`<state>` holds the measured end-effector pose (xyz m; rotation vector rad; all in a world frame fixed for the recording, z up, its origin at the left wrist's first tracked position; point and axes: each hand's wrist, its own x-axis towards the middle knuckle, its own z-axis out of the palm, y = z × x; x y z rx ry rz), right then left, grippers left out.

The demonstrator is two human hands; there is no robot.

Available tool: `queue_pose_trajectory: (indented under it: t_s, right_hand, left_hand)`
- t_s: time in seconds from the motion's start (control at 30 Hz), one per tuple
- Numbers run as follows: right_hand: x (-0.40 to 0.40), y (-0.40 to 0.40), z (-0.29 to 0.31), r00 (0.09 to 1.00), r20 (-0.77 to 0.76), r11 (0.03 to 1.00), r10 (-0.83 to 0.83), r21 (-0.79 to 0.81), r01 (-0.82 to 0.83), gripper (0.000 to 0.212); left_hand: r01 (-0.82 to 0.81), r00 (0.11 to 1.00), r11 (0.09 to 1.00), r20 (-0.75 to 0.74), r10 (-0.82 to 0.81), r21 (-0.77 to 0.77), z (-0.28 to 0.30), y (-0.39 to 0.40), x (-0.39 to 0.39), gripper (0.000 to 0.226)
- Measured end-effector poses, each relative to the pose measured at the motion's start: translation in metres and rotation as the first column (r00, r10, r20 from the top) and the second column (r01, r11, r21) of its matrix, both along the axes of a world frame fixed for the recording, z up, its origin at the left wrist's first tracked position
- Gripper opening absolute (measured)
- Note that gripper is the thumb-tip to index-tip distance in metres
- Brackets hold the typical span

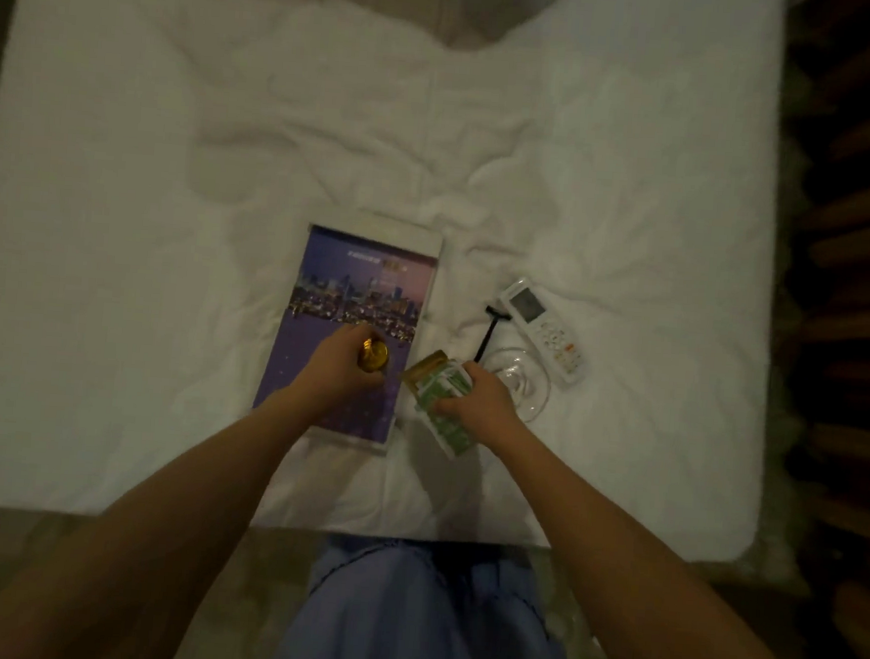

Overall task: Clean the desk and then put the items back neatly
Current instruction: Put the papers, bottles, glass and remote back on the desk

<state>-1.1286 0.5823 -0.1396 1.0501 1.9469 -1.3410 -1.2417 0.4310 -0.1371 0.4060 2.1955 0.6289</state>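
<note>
My left hand (340, 369) grips a small round gold-topped thing (373, 355) above a purple booklet (356, 318) with a night skyline on its cover. My right hand (479, 396) holds a green-and-white labelled jar with a gold cap (438, 396), tilted, just right of the booklet. A clear glass (519, 381) lies beside that hand, partly hidden by it. A thin black razor-like stick (489, 333) and a white remote control (546, 332) lie further right. All lie on a white sheet.
The wrinkled white sheet (173, 208) covers a wide flat bed that stretches far ahead and to the left. Dark wooden slats (856, 307) run along the right side. My blue-clothed legs (413, 616) stand at the near edge.
</note>
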Motion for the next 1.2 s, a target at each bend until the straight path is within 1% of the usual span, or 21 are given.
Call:
queue_pose_trajectory:
  t_s: [0.07,0.2,0.27,0.3,0.37,0.43,0.5,0.57,0.6,0.7,0.8,0.93,1.0,1.07,1.13,1.2]
  right_hand:
    - [0.008,0.016,0.030,0.997,-0.041,0.997,-0.068,0.022,0.068,0.038]
    - [0.050,0.051,0.096,0.964,-0.138,0.966,-0.229,0.086,0.242,0.041]
    - [0.091,0.065,0.128,0.925,-0.189,0.926,-0.330,0.128,0.356,0.033]
    - [0.118,0.071,0.146,0.895,-0.212,0.893,-0.393,0.145,0.426,0.030]
    - [0.166,0.075,0.173,0.846,-0.247,0.834,-0.472,0.184,0.520,0.029]
    - [0.234,0.071,0.201,0.759,-0.304,0.731,-0.576,0.223,0.644,0.036]
    - [0.304,0.054,0.220,0.615,-0.357,0.586,-0.703,0.198,0.786,0.048]
    - [0.374,0.022,0.237,0.458,-0.385,0.429,-0.801,0.163,0.888,0.055]
    - [0.411,0.006,0.244,0.385,-0.404,0.346,-0.830,0.169,0.923,0.056]
    - [0.512,-0.051,0.262,0.202,-0.441,0.130,-0.874,0.189,0.973,0.045]
    - [0.600,-0.116,0.272,-0.011,-0.469,-0.114,-0.883,0.193,0.975,0.042]
    - [0.681,-0.196,0.279,-0.238,-0.485,-0.373,-0.841,0.201,0.906,0.040]
    - [0.712,-0.228,0.278,-0.339,-0.493,-0.480,-0.801,0.193,0.856,0.043]
    - [0.742,-0.256,0.278,-0.416,-0.495,-0.561,-0.763,0.186,0.807,0.046]
    - [0.771,-0.280,0.274,-0.501,-0.484,-0.633,-0.717,0.154,0.758,0.046]
    - [0.800,-0.301,0.269,-0.577,-0.485,-0.701,-0.657,0.110,0.705,0.040]
  left_hand:
    - [0.062,0.998,0.996,-0.030,-0.060,0.063,0.028,0.023,-0.001,0.049]
    - [0.272,0.958,0.950,-0.132,-0.253,0.155,0.087,0.083,0.019,0.044]
    - [0.391,0.915,0.898,-0.191,-0.355,0.202,0.118,0.112,0.047,0.039]
    - [0.460,0.883,0.858,-0.222,-0.414,0.229,0.134,0.129,0.068,0.037]
    - [0.561,0.823,0.787,-0.273,-0.498,0.257,0.156,0.151,0.103,0.034]
    - [0.665,0.746,0.685,-0.298,-0.595,0.297,0.180,0.175,0.159,0.034]
    - [0.746,0.665,0.570,-0.321,-0.675,0.345,0.203,0.188,0.225,0.034]
    - [0.799,0.584,0.461,-0.320,-0.746,0.386,0.225,0.188,0.299,0.034]
    - [0.825,0.531,0.402,-0.299,-0.793,0.398,0.236,0.185,0.339,0.035]
    - [0.897,0.302,0.164,-0.299,-0.905,0.409,0.255,0.172,0.452,0.036]
    - [0.903,0.124,-0.046,-0.360,-0.925,0.427,0.267,0.146,0.561,0.034]
    - [0.870,-0.142,-0.305,-0.396,-0.907,0.386,0.277,0.095,0.681,0.039]
    - [0.838,-0.247,-0.397,-0.390,-0.887,0.374,0.280,0.073,0.732,0.041]
    - [0.799,-0.337,-0.475,-0.381,-0.861,0.368,0.281,0.054,0.776,0.042]
    - [0.758,-0.403,-0.537,-0.382,-0.832,0.370,0.280,0.039,0.818,0.041]
    - [0.718,-0.456,-0.589,-0.388,-0.801,0.371,0.277,0.029,0.857,0.039]
